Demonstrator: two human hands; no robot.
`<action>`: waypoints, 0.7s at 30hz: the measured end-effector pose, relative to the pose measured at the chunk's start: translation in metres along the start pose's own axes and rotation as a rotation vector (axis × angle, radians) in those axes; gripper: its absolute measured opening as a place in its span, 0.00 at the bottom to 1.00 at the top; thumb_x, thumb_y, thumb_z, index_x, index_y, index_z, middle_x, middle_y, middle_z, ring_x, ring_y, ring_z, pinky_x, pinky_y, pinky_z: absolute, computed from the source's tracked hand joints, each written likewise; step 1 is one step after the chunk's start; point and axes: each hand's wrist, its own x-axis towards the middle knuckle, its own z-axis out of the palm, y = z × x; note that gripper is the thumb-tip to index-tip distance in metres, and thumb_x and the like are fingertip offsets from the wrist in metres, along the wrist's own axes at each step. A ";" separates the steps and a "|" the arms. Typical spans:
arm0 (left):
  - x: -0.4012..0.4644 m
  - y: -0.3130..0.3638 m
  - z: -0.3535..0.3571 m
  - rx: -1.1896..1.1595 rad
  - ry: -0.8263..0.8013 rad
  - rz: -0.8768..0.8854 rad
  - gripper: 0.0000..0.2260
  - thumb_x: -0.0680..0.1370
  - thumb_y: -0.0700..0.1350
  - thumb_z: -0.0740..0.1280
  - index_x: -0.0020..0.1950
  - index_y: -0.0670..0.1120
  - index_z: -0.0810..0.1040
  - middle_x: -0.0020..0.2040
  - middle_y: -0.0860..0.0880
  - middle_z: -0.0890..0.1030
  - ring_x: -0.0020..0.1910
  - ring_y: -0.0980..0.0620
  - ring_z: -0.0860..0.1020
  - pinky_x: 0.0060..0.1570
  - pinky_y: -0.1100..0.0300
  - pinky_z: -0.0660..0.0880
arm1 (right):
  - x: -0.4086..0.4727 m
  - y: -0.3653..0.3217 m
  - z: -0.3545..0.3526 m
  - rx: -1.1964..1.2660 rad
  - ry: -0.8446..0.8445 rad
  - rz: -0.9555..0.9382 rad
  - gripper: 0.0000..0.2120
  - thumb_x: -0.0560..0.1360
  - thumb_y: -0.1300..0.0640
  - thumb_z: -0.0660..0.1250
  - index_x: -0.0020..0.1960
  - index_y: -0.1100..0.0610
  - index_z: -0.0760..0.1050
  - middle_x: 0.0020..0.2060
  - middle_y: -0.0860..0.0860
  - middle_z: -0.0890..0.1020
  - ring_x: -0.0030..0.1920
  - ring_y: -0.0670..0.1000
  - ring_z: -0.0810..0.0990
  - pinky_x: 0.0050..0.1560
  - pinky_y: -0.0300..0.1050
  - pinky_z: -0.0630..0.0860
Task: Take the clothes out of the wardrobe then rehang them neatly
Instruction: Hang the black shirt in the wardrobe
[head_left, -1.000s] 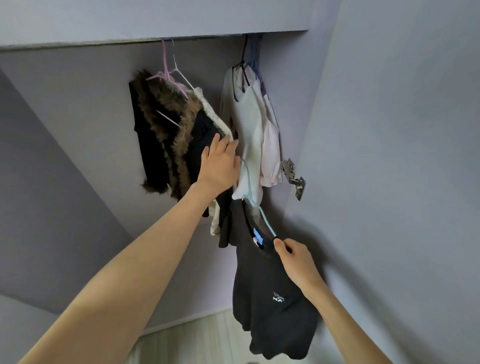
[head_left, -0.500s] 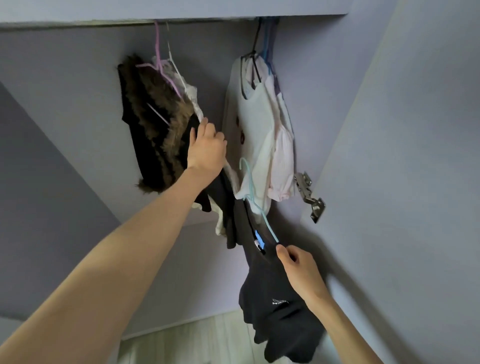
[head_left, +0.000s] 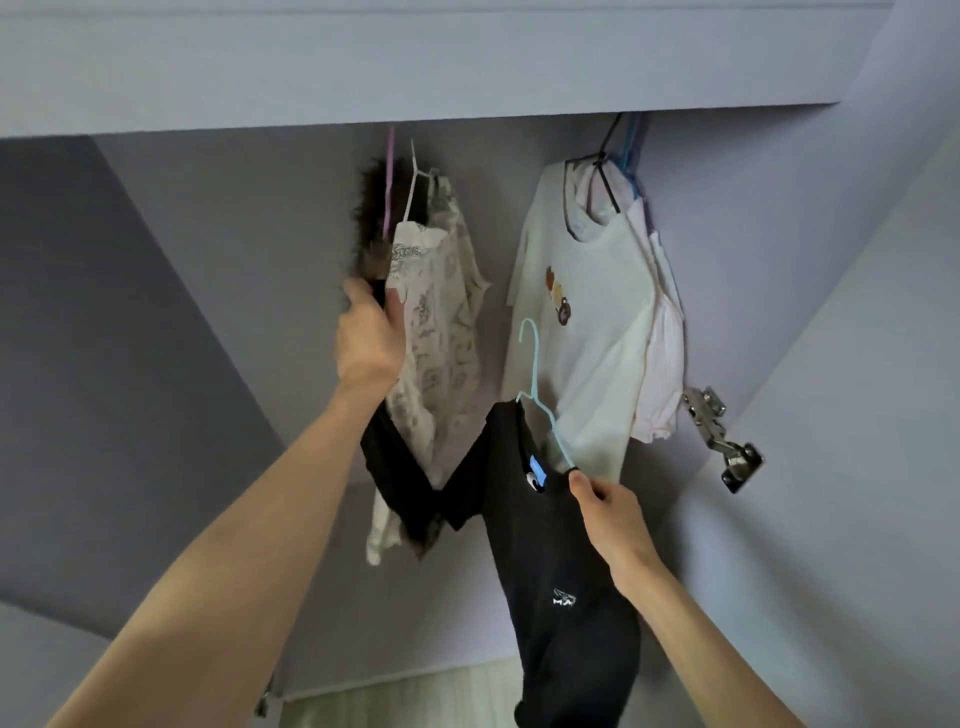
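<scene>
Since before, the left hand (head_left: 370, 343) has pushed the fur-trimmed black coat (head_left: 375, 234) leftward and grips it; the right hand (head_left: 608, 512) pinches the light-blue wire hanger (head_left: 540, 395) of the black T-shirt (head_left: 540, 561), hook pointing up toward the gap.

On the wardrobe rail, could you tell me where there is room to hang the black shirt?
The gap between the patterned garment and the white T-shirt is bare. By the right wall the hangers bunch together. The left group is crowded too.

Black shirt (head_left: 561, 571), light-blue hanger (head_left: 540, 395), seemingly grey-printed cream blouse (head_left: 441, 332)
</scene>
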 end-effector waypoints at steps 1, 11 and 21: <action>0.002 -0.005 -0.006 0.012 -0.010 -0.025 0.15 0.82 0.48 0.54 0.59 0.36 0.67 0.50 0.33 0.77 0.48 0.34 0.76 0.39 0.53 0.65 | 0.002 -0.005 0.002 0.017 0.006 -0.011 0.20 0.79 0.54 0.59 0.31 0.56 0.58 0.26 0.49 0.60 0.28 0.47 0.59 0.30 0.42 0.57; -0.009 0.004 -0.026 -0.024 -0.156 -0.055 0.14 0.83 0.46 0.50 0.61 0.37 0.65 0.51 0.31 0.76 0.51 0.31 0.74 0.40 0.52 0.62 | 0.015 -0.082 0.015 0.130 0.166 -0.378 0.20 0.80 0.53 0.58 0.31 0.55 0.60 0.24 0.46 0.61 0.22 0.42 0.62 0.24 0.33 0.58; -0.002 0.009 -0.027 0.044 -0.257 -0.095 0.15 0.83 0.46 0.50 0.63 0.37 0.65 0.54 0.32 0.75 0.55 0.33 0.73 0.48 0.49 0.68 | 0.072 -0.147 0.010 0.157 0.367 -0.484 0.21 0.79 0.54 0.58 0.29 0.55 0.57 0.25 0.48 0.62 0.26 0.46 0.60 0.25 0.34 0.60</action>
